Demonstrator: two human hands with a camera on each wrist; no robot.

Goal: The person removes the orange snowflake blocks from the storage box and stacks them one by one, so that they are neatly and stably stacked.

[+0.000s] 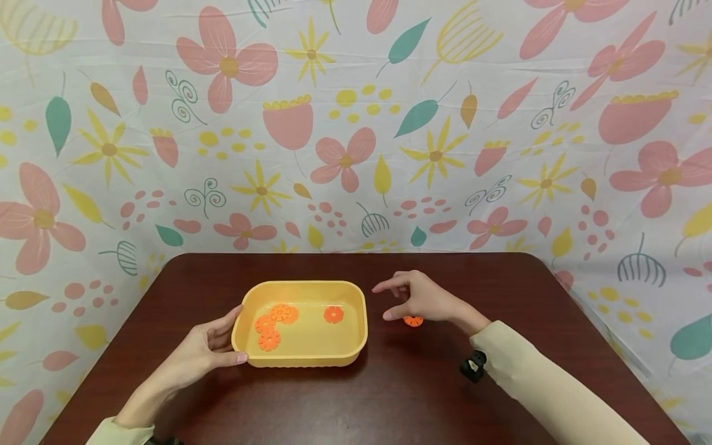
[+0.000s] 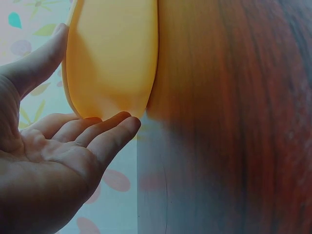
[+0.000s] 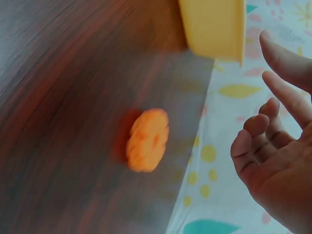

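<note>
A yellow plastic tub stands on the table, several orange notched discs lying inside, most of them clustered at its left end. My left hand holds the tub's left end, thumb at the near corner and fingers along the side; the left wrist view shows that hand against the tub. To the right of the tub, my right hand hovers with fingers apart and nothing held. Beneath it another orange disc is partly covered; in the right wrist view this disc looks blurred, away from the fingers.
The dark brown wooden table has rounded far corners. Behind it hangs a white cloth printed with flowers and leaves. A black device is strapped at the right wrist.
</note>
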